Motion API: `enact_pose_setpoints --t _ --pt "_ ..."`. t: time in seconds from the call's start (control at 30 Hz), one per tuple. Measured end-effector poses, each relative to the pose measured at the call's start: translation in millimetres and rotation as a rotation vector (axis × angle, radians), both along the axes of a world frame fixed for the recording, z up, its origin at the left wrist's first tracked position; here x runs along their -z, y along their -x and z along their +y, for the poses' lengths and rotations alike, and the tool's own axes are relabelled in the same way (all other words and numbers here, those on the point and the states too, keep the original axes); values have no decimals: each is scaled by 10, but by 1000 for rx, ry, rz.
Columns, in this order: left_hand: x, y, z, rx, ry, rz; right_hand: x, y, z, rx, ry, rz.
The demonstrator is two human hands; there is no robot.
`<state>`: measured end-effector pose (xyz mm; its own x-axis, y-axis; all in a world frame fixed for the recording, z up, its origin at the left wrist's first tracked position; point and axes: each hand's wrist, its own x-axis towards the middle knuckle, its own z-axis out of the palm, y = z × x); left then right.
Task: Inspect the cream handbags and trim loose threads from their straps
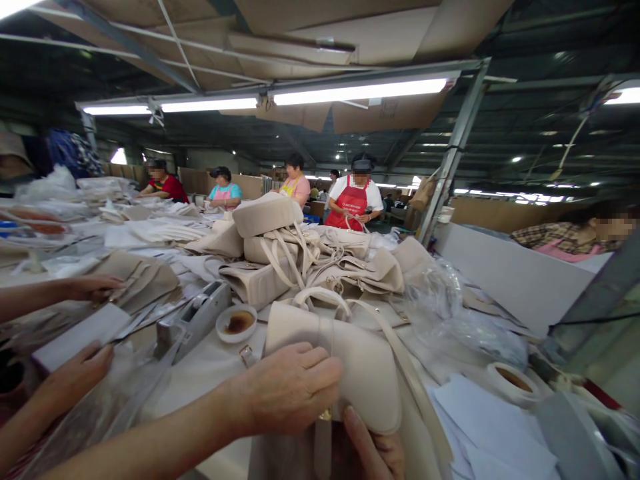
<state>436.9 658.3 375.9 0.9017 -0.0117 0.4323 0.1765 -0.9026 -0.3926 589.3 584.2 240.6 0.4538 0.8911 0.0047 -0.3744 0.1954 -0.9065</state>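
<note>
A beige handbag with a rounded flap stands in front of me, its carry handle and long shoulder strap falling to the right. My left hand is closed over the flap's middle, its fingers curled at the narrow vertical strap just above a gold-coloured clasp. What its fingertips pinch is partly hidden. Low on the right, my right hand grips the flap's lower edge, thumb in front and the other fingers partly out of sight. The bag's lower front lies in shadow.
Beige handbags are heaped behind mine. Left of it are a white bowl of brown liquid, a tape dispenser and a co-worker's hands. On the right lie white sheets, a tape roll and clear plastic.
</note>
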Motion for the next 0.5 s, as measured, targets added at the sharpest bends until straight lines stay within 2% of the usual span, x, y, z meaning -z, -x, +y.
enact_pose_setpoints --t 0.2,0.37,0.5 --pt "105 -9 41 -47 1 11 -52 -1 18 -34 71 -41" --pt "200 51 62 -43 9 -27 -168 44 40 -33 30 -58" --pt "235 138 57 -85 101 -73 -185 66 58 -61 9 -83"
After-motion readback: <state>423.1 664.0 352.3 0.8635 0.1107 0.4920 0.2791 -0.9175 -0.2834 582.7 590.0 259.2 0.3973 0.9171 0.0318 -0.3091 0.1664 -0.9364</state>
